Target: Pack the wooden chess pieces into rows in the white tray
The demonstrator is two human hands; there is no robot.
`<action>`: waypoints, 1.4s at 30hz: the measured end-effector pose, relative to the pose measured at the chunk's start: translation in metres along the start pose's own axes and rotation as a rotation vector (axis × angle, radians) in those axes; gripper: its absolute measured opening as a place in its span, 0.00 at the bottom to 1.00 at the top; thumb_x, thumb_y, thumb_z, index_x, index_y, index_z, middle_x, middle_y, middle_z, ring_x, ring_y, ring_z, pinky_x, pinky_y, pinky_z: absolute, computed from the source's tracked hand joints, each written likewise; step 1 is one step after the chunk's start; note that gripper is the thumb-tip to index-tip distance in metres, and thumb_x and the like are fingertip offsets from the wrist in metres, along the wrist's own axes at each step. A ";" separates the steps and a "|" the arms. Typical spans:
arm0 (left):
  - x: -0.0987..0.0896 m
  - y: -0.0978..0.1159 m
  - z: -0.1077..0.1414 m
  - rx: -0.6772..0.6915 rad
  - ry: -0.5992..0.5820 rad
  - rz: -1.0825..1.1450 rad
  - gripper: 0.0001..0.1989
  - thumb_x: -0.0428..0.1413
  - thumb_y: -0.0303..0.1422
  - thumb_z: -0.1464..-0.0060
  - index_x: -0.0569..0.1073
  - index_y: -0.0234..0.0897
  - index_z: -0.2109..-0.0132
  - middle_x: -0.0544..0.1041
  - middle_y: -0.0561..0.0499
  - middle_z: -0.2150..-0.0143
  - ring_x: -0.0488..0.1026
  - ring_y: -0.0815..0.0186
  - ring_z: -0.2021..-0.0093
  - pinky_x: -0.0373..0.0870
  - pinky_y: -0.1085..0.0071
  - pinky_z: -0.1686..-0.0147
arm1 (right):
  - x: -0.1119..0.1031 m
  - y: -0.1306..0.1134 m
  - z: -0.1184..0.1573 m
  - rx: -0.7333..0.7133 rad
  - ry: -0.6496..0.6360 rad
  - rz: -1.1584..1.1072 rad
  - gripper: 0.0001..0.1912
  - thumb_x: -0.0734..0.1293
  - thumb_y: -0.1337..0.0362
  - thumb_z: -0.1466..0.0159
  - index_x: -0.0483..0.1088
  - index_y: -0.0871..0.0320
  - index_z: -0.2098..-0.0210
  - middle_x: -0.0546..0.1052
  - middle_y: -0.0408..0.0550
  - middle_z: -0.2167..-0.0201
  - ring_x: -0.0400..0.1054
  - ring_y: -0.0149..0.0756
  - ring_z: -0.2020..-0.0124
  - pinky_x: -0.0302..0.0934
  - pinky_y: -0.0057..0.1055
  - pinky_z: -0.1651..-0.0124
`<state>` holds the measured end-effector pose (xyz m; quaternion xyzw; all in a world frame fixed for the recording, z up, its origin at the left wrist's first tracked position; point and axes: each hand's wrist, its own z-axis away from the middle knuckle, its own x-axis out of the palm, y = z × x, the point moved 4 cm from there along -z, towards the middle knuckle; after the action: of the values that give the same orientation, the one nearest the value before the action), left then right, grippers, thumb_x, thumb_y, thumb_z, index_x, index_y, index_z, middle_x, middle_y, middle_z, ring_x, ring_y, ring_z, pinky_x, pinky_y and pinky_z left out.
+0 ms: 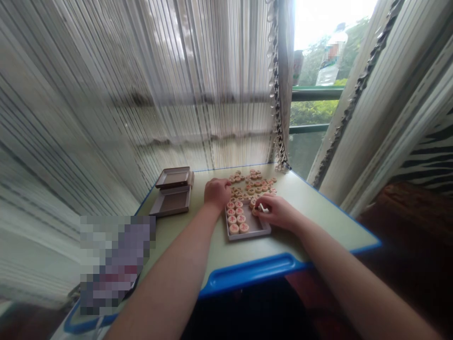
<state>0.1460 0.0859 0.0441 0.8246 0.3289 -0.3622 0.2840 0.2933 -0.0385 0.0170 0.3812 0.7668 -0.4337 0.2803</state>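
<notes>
A shallow open box [249, 234] lies on the pale tabletop, with two columns of round pieces [231, 220] marked in red along its left side. My right hand [278, 211] is closed at the box's right part, its fingertips on a round piece [255, 212]. Just beyond the box's far left corner, my left hand [217, 192] is closed beside the loose pieces; whatever its fingers hold is hidden. Several loose wooden pieces [251, 191] are spread over the table behind the box.
Two more shallow trays, an upper one [173, 177] and a lower one [172, 201], lie at the table's back left. A blurred-out flat object [118, 264] is at the near left. The table [329, 226] has a blue rim. Curtains hang behind; a bottle [331, 56] stands at the window.
</notes>
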 end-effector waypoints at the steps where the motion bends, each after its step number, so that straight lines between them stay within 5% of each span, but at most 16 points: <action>1: 0.000 0.000 0.000 0.006 0.000 0.001 0.15 0.48 0.26 0.53 0.79 0.37 0.65 0.79 0.48 0.67 0.72 0.62 0.60 0.66 0.67 0.54 | 0.000 0.000 0.000 -0.005 0.001 0.004 0.04 0.66 0.66 0.47 0.70 0.57 0.70 0.66 0.42 0.74 0.58 0.29 0.73 0.55 0.26 0.70; 16: -0.001 0.002 0.000 0.011 -0.004 -0.018 0.14 0.48 0.27 0.53 0.78 0.38 0.65 0.78 0.48 0.67 0.72 0.61 0.61 0.66 0.66 0.54 | -0.002 -0.002 0.000 0.026 -0.024 0.017 0.09 0.66 0.64 0.48 0.68 0.56 0.66 0.66 0.42 0.73 0.60 0.31 0.70 0.57 0.28 0.66; 20: 0.000 0.002 0.000 0.007 -0.022 -0.021 0.14 0.48 0.27 0.53 0.78 0.38 0.65 0.78 0.48 0.67 0.72 0.61 0.60 0.65 0.65 0.53 | -0.001 -0.006 0.000 0.050 0.026 -0.008 0.18 0.67 0.62 0.49 0.66 0.54 0.58 0.66 0.47 0.61 0.62 0.36 0.60 0.59 0.33 0.57; 25: 0.001 0.003 0.000 0.012 -0.024 -0.021 0.14 0.48 0.28 0.52 0.78 0.38 0.65 0.78 0.47 0.67 0.72 0.61 0.60 0.65 0.66 0.53 | 0.008 -0.006 -0.005 0.126 0.119 0.056 0.31 0.68 0.64 0.54 0.62 0.55 0.50 0.61 0.52 0.52 0.54 0.45 0.47 0.50 0.42 0.43; 42: 0.007 0.003 -0.001 0.045 -0.053 -0.054 0.13 0.48 0.29 0.52 0.78 0.39 0.65 0.78 0.48 0.67 0.72 0.61 0.61 0.64 0.64 0.53 | 0.019 -0.002 -0.011 0.199 0.044 0.033 0.23 0.66 0.70 0.53 0.66 0.57 0.56 0.64 0.51 0.57 0.61 0.41 0.55 0.57 0.37 0.50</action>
<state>0.1522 0.0871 0.0399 0.8117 0.3352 -0.3987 0.2643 0.2803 -0.0235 0.0088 0.4295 0.7194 -0.4946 0.2310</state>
